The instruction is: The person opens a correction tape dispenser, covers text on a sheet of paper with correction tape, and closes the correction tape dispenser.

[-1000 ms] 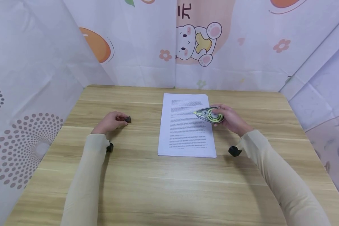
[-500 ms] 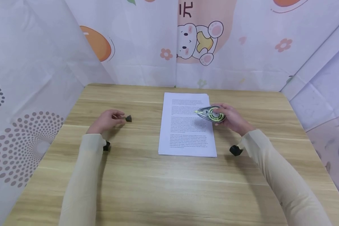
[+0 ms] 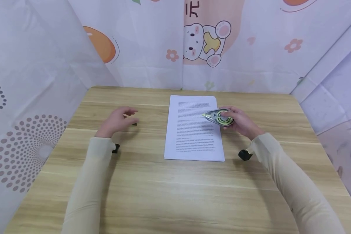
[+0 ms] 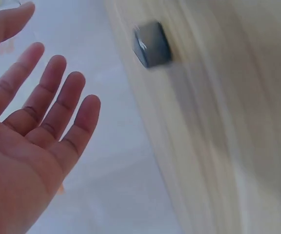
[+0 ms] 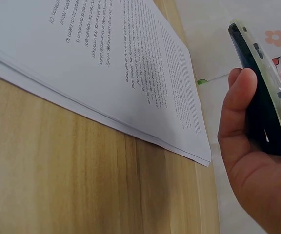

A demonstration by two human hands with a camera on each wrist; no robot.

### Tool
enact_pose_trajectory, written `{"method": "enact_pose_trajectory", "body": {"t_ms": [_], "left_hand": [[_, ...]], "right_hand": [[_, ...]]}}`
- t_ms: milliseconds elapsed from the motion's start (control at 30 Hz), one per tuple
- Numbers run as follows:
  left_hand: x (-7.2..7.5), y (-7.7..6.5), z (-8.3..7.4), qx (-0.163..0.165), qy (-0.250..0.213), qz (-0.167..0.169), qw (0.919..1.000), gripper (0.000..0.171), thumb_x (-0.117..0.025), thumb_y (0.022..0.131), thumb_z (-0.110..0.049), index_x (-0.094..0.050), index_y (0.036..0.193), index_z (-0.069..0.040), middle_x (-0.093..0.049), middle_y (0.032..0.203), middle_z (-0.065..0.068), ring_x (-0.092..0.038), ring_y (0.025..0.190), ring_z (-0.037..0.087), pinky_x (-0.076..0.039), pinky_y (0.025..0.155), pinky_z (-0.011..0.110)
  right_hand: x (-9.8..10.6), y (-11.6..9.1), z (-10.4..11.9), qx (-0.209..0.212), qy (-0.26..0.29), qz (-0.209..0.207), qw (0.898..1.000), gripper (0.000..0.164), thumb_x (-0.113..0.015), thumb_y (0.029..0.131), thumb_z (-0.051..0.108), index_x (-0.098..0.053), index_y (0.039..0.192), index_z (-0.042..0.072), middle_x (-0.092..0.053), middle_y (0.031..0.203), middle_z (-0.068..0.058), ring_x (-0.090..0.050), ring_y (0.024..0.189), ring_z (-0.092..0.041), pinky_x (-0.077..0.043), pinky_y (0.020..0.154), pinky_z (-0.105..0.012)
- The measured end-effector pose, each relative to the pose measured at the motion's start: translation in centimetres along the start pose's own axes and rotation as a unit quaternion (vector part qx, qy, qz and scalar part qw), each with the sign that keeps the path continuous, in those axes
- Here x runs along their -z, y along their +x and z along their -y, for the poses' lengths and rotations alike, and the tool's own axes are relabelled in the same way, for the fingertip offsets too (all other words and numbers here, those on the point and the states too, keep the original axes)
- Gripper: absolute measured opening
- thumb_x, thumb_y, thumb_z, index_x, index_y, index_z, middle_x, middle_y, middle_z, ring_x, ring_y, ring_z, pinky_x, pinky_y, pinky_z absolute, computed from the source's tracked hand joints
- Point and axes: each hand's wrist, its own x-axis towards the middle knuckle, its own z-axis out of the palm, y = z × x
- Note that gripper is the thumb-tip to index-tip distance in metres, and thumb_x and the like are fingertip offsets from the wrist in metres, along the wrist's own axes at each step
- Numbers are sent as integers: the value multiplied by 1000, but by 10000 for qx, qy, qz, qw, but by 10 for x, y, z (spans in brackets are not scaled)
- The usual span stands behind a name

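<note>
My right hand grips a correction tape dispenser with a clear case and yellow-green wheel. Its narrow tip points left, over the right side of a stack of printed paper. In the right wrist view, the fingers curl around the dispenser's dark edge. My left hand is held over the table at left with its fingers spread and nothing in them. On the wood beside it lies a small dark cap-like piece, mostly hidden behind the thumb in the head view.
The wooden table ends at the back against a printed curtain. A black wrist-worn piece shows under each sleeve, one at the left and one at the right.
My left hand has let go of the small dark piece, opened its fingers and lifted slightly away. The right hand holds the correction tape almost still.
</note>
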Motion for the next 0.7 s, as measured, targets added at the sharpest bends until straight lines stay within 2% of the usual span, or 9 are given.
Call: {"method": "enact_pose_trajectory", "body": {"t_ms": [133, 300, 533, 700], "left_hand": [[-10, 6, -16, -590, 131, 32, 9982, 45, -67, 86, -24, -56, 125, -5, -55, 128, 14, -47, 119, 30, -37, 100, 47], [-24, 13, -33, -1200, 326, 244, 9919, 43, -67, 85, -23, -58, 123, -4, -57, 125, 12, -48, 118, 32, -37, 101, 48], [-42, 18, -52, -1660, 772, 612, 9812, 38, -67, 84, -21, -61, 118, -6, -58, 122, 10, -49, 118, 29, -37, 102, 44], [-57, 22, -61, -2005, 1017, 832, 9708, 35, -67, 83, -22, -64, 113, -5, -60, 115, 11, -52, 110, 29, -40, 95, 41]], "right_hand": [[0, 0, 0, 17, 37, 0, 10000, 46, -53, 94, 14, -35, 136, 5, -53, 105, -2, -58, 76, -10, -51, 61, -24], [0, -1, 0, 42, 33, 1, 10000, 43, -52, 95, 14, -36, 134, 5, -53, 104, -2, -59, 76, -10, -51, 60, -24], [1, -2, -1, 28, -76, -6, 10000, 45, -55, 94, 17, -37, 134, 6, -52, 107, -3, -58, 77, -10, -51, 62, -25], [1, -2, -3, 54, -204, -25, 9998, 42, -55, 93, 18, -40, 132, 8, -50, 109, -3, -58, 79, -10, -51, 62, -24]]}}
